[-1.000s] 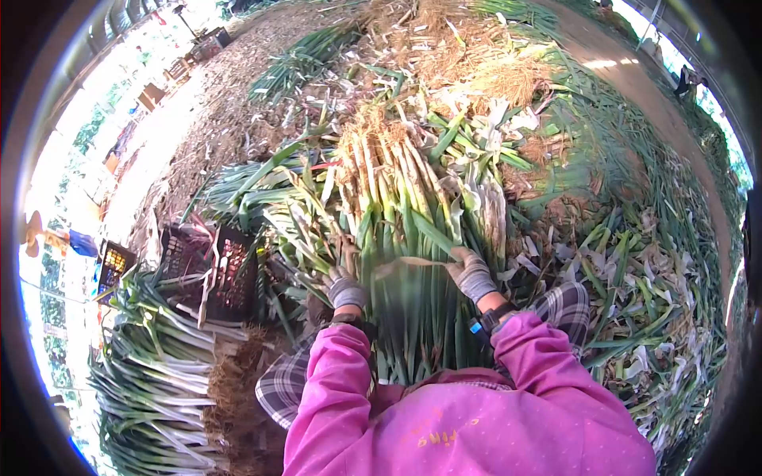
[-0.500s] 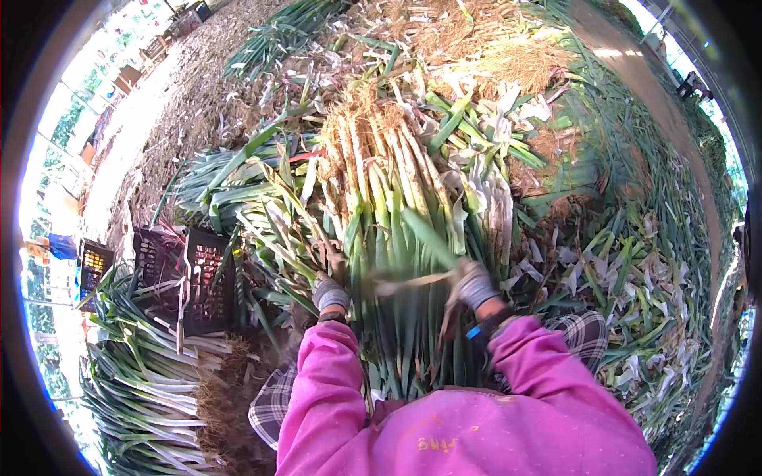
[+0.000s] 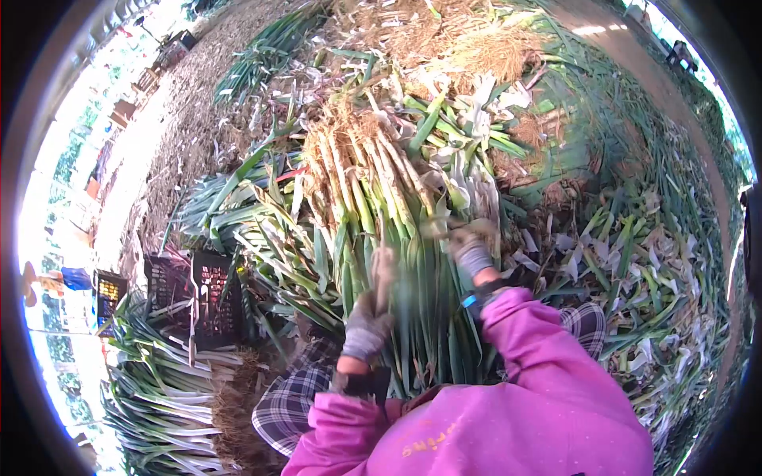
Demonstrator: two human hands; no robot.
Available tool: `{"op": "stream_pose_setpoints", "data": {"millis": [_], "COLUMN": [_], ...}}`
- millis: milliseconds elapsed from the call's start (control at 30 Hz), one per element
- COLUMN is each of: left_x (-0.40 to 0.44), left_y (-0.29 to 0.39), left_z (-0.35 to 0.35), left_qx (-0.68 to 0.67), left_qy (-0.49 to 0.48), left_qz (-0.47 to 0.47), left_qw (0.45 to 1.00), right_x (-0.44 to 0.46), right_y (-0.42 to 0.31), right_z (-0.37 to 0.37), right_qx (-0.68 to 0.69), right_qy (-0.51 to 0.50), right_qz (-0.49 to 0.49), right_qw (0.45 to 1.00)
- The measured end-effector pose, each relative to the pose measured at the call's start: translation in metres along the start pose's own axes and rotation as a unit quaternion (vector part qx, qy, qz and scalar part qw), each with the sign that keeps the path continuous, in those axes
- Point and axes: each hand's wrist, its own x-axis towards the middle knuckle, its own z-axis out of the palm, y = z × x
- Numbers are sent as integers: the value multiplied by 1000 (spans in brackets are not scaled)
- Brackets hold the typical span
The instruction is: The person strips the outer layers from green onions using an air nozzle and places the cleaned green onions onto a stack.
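Note:
A large bundle of leeks (image 3: 397, 206) lies in front of me, its brown roots pointing away and its green leaves toward my lap. My gloved left hand (image 3: 368, 321) is over the left side of the leaves, its fingers smeared by motion, with something pale and blurred just above them. On the right side of the bundle is my gloved right hand (image 3: 470, 244), also blurred at the fingers. A brownish blurred strip shows beside its fingertips. What either hand holds cannot be made out.
Black plastic crates (image 3: 216, 297) stand at the left. Below them lie cleaned leeks (image 3: 163, 397) with white stems. Loose leaves and peelings (image 3: 635, 270) cover the ground at the right. More green leeks (image 3: 266, 51) lie at the upper left, and a root pile (image 3: 496, 51) at the top.
My left hand has moved right, onto the leaves of the bundle. My right hand has moved up, away from my body. The long green leaf near it is no longer seen raised.

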Motion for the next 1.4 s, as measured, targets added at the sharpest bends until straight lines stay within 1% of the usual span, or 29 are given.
{"op": "stream_pose_setpoints", "data": {"millis": [33, 67, 133, 167, 200, 233, 267, 300, 333, 367, 400, 433, 467, 500, 533, 567, 600, 633, 667, 700, 767, 800, 867, 900, 1000, 1167, 1267, 1300, 1400], "left_x": [-14, -28, -47, -56, -62, -61, -59, -57, -51, -46, -41, -39, -37, -36, -31, -27, -26, -23, -25, -23, -22, -19, -17, -17, -13, -25, -39, -44, -59], "left_y": [8, 16, -1, 3, -8, -25, -37, -39, -37, -33, -25, -10, 9, 41, 47, 51, 52, 42, 41, 42, 54, 53, 49, 53, 58, 65, 64, 68, 85], "left_z": [1, 2, 8, 8, 12, 15, 19, 23, 28, 33, 38, 45, 51, 54, 58, 60, 61, 65, 66, 66, 62, 62, 65, 69, 72, 68, 63, 63, 60], "left_qx": [64, 128, 124, 142, 65, 50, 34, 58, 82, 106, 154, 201, 248, 326, 334, 343, 353, 335, 342, 349, 364, 372, 380, 415, 404, 396, 382, 375, 375], "left_qy": [-4, -11, -47, -66, -76, -81, -85, -92, -97, -102, -121, -141, -160, -150, -136, -123, -111, -145, -147, -145, -104, -140, -213, -219, -145, -190, -193, -194, -168], "left_qz": [20, 40, 10, -17, -17, -32, -49, -37, -23, -8, -9, -9, -9, -19, -25, -32, -39, -17, -15, -11, -13, -12, -13, -11, -39, -55, -50, -47, -26], "left_qw": [998, 991, 991, 988, 995, 995, 995, 993, 992, 989, 981, 969, 955, 933, 932, 931, 928, 931, 928, 926, 925, 917, 900, 883, 902, 897, 902, 905, 912], "right_x": [-12, -27, -47, -41, -33, -12, 13, 9, 5, -1, -5, -5, 1, -9, -20, -12, -34, -36, -38, -42, -39, -48, -52, -48, -42, -32, -36, -34, -39], "right_y": [-11, -29, -42, -35, -20, 46, 93, 93, 104, 119, 135, 151, 157, 108, 52, 48, 0, -3, -15, -2, 12, 11, 20, 21, -1, -14, -10, -8, 4], "right_z": [26, 36, 26, 15, -2, 11, 1, -30, -69, -86, -96, -100, -99, -92, -87, -59, -53, -22, -1, 18, 29, 28, 44, 47, 37, 54, 63, 62, 66], "right_qx": [-139, -132, -205, -131, -55, -17, -30, -217, -368, -370, -280, -169, -102, -1, 105, 140, 17, 12, -122, -96, -74, -71, -15, 12, -22, -78, -73, -3, 79], "right_qy": [147, 192, 153, 109, 64, 145, 102, 187, 70, 101, 254, 415, 491, 410, 324, 212, 86, -10, -86, -42, 62, 93, 80, 77, 20, 98, 21, -21, 0], "right_qz": [-81, -53, 50, 85, 117, -6, 94, 152, 155, 200, 234, 194, 113, 81, 67, -38, -49, -55, -32, 48, 63, 68, 68, 63, 110, 153, 219, 259, 166], "right_qw": [976, 971, 965, 982, 990, 989, 990, 946, 914, 902, 896, 873, 858, 908, 938, 966, 995, 998, 988, 993, 993, 991, 994, 995, 993, 980, 973, 966, 983]}}
